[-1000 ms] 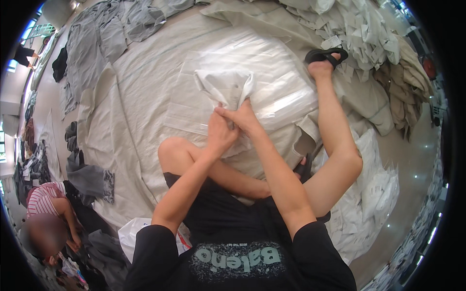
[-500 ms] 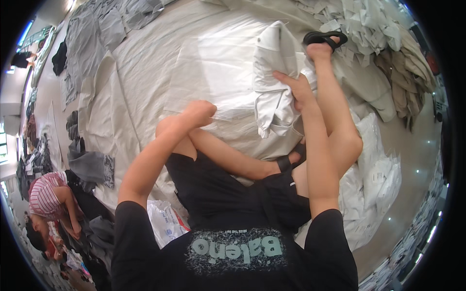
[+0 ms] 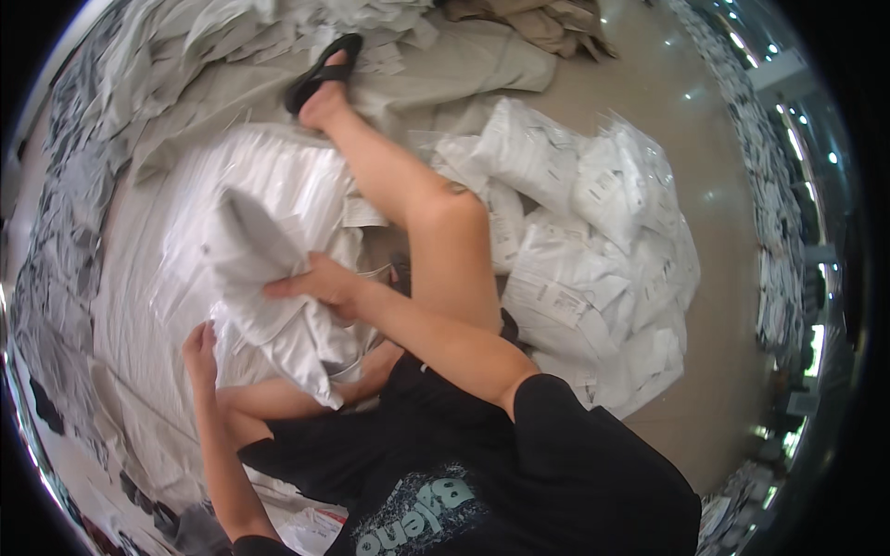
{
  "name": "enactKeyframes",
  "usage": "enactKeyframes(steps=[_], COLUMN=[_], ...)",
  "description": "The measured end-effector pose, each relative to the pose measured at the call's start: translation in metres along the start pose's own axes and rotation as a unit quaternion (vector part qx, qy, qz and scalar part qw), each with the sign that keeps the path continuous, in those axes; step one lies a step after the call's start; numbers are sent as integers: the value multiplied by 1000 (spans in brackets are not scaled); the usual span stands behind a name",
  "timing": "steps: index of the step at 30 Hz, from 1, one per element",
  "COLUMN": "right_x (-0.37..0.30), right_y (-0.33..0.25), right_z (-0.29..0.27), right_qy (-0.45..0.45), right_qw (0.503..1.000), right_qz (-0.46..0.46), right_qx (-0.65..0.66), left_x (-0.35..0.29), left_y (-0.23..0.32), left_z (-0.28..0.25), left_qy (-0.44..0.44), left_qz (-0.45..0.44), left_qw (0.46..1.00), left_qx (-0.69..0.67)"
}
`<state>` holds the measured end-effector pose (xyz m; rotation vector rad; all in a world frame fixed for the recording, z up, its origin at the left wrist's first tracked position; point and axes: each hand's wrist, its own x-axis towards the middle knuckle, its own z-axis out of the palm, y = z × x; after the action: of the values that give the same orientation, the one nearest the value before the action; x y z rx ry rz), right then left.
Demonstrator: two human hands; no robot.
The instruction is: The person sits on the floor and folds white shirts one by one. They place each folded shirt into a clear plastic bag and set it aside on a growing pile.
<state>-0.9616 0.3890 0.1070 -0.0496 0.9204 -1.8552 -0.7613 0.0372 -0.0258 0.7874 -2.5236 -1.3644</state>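
Note:
A white folded garment (image 3: 255, 264), possibly trousers, is lifted and tilted in my right hand (image 3: 326, 284), whose thumb and fingers close around its side. Its lower end hangs loose toward my bent leg. My left hand (image 3: 198, 354) is closed in a pinch at the near edge of a clear plastic bag (image 3: 190, 269). That bag lies flat on the cloth, left of the garment and partly under it. Some blur softens the garment's top.
White garments in clear bags (image 3: 593, 269) are heaped to the right of my bent knee. Grey garments (image 3: 69, 185) pile along the left, and tan ones (image 3: 547, 23) lie at the far side. A pale cloth (image 3: 139, 343) covers the floor. My sandalled foot (image 3: 324, 79) rests ahead.
The view has swung to the right, bringing the heap of bagged garments into fuller sight. My right hand still grips the white garment, now raised off the cloth. My left hand stays pinched.

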Motion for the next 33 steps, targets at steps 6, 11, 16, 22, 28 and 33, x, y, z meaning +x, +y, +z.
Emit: enactKeyframes(steps=[6, 11, 16, 22, 28, 33], right_x=[-2, 2, 1, -5, 4, 3], right_y=[8, 20, 27, 26, 33, 36], right_z=[1, -11, -15, -21, -16, -16], right_qy=[-51, -84, -97, -94, -97, -109], right_qw=[998, 995, 995, 995, 994, 991], right_qz=[9, 26, 24, 31, 53, 72], right_qx=[42, 45, 22, 16, -6, -15], left_x=[-12, -35, -35, -23, -41, -49], left_y=[36, 102, 92, 76, 98, 82], left_z=[36, 61, 63, 73, 69, 87], left_qy=[66, 14, -32, -101, -109, 18], left_qz=[124, 189, 223, 107, 159, 164], left_qw=[981, 968, 964, 988, 975, 986], left_qx=[135, 164, 143, 43, 106, -15])
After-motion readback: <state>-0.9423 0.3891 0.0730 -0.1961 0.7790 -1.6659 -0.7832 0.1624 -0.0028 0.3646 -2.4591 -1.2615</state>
